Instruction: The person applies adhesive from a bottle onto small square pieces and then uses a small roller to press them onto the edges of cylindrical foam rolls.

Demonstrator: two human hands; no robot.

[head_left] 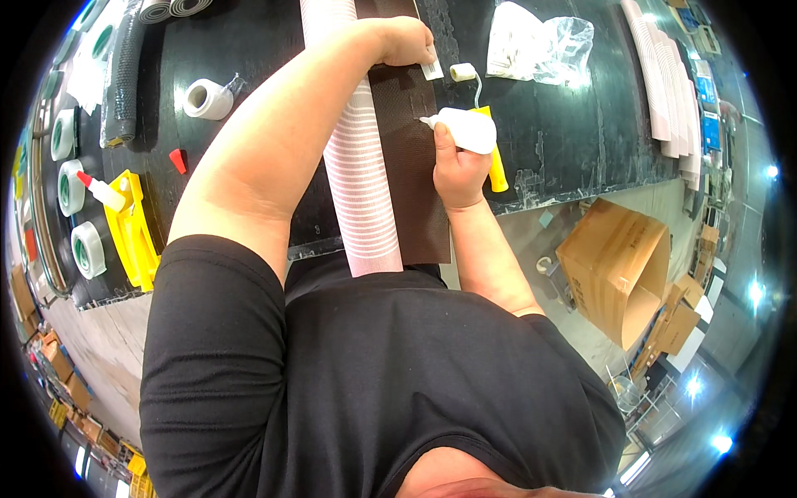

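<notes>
My left hand (pixel 405 41) reaches across to the far part of a brown textured mat (pixel 415 183). Its fingers are closed, with a small white label (pixel 432 70) sticking out below them at the mat's right edge. In my right hand (pixel 463 173) is a white squeeze bottle (pixel 469 130), lying nearly sideways with its thin nozzle pointing left over the mat. A pink-and-white striped roll (pixel 363 183) runs lengthwise along the mat's left side, under my left forearm. Partly behind the bottle lies a small paint roller with a yellow handle (pixel 498 170).
On the black table (pixel 573 141) are a white tape roll (pixel 207 100), a red cap (pixel 178 161), a yellow tool (pixel 133 228) and a red-tipped bottle (pixel 103 192). Clear plastic bags (pixel 540 46) lie far right, near stacked striped pieces (pixel 664 91). A cardboard box (pixel 610 257) stands beyond the right edge.
</notes>
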